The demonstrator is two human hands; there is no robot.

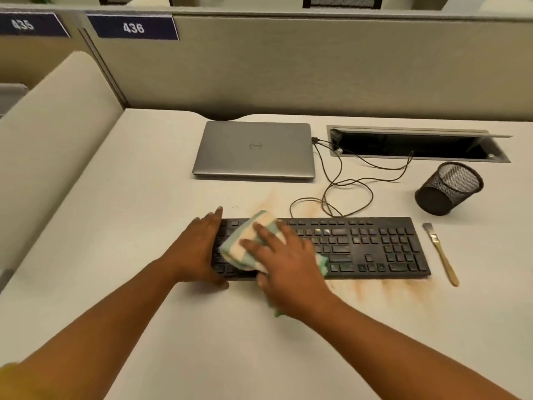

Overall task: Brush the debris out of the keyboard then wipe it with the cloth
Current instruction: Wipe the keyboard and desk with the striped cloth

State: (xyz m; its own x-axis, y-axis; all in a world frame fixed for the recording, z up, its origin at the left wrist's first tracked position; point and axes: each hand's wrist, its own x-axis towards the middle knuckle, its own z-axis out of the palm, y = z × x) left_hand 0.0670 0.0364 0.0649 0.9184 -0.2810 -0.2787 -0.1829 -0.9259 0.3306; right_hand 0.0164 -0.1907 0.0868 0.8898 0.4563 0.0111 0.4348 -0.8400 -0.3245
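Open desk (115,226) lies left of and in front of the keyboard (375,243). Behind it: looped cable (372,194), laptop (253,151). Right: brush (441,255), tipped mesh cup (450,189).

The right hand (284,255) presses a cloth (245,243) on the keyboard (375,243); the left hand (199,249) steadies its end.

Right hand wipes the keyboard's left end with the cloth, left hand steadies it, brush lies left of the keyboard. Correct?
No. The head view shows the brush lying right of the keyboard, not left. The rest holds: right hand presses the cloth on its left end, left hand steadies it.
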